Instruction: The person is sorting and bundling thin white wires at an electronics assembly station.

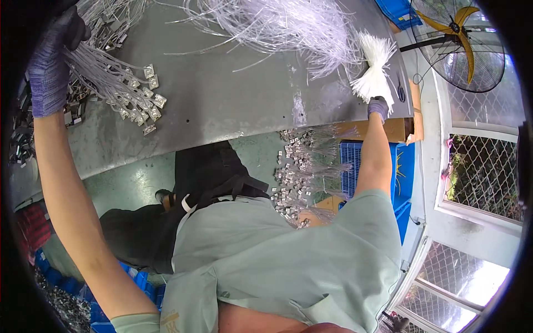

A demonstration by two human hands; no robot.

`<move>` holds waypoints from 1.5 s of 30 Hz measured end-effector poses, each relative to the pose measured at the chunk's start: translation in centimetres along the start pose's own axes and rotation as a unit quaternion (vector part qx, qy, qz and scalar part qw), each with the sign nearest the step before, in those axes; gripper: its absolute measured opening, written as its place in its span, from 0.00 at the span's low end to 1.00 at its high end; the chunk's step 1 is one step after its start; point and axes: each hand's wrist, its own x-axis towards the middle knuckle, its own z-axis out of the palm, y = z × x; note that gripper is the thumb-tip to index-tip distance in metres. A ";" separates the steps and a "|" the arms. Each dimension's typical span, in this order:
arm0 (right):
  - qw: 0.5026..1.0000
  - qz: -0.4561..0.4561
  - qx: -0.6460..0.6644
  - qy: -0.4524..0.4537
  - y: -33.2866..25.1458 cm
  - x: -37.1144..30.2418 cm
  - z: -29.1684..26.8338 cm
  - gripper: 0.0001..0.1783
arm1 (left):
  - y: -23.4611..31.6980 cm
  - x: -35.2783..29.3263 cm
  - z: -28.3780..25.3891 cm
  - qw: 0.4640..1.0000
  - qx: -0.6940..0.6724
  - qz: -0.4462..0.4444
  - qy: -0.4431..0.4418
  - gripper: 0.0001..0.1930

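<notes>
My left hand [53,61], in a purple-grey glove with dark fingers, is closed at the table's far left. From it fans a bundle of clear wires [102,69] with square metal-looking ends [147,102] lying over the grey table. Far to the right, my gloved right hand [378,107] is at the near end of a bunch of thin white strips that look like cable ties [373,69]. Its fingers are closed around the strip ends; the exact grip is partly hidden. The bunch is narrow in the middle and flares at both ends.
A heap of loose clear wires [277,25] covers the table's far middle. Scissors [401,93] lie near the right edge. Dark small parts [25,130] pile at left. Below the table edge are more wired parts [294,177] and a blue crate [351,158]. A fan [455,28] stands right.
</notes>
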 end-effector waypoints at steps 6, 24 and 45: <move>0.977 -0.105 -0.185 -0.029 6.7 5.4 5.6 0.15 | -0.5 0.2 0.7 0.999 -0.031 -0.016 -0.011 0.23; 0.800 -0.346 0.244 -0.425 -21.6 -16.3 -9.2 0.15 | 0.3 -0.9 0.0 0.995 -0.073 -0.060 0.019 0.17; 0.590 -0.715 0.223 -0.301 -51.1 -27.9 -31.4 0.14 | 3.2 -3.2 0.6 0.960 -0.219 -0.170 -0.031 0.18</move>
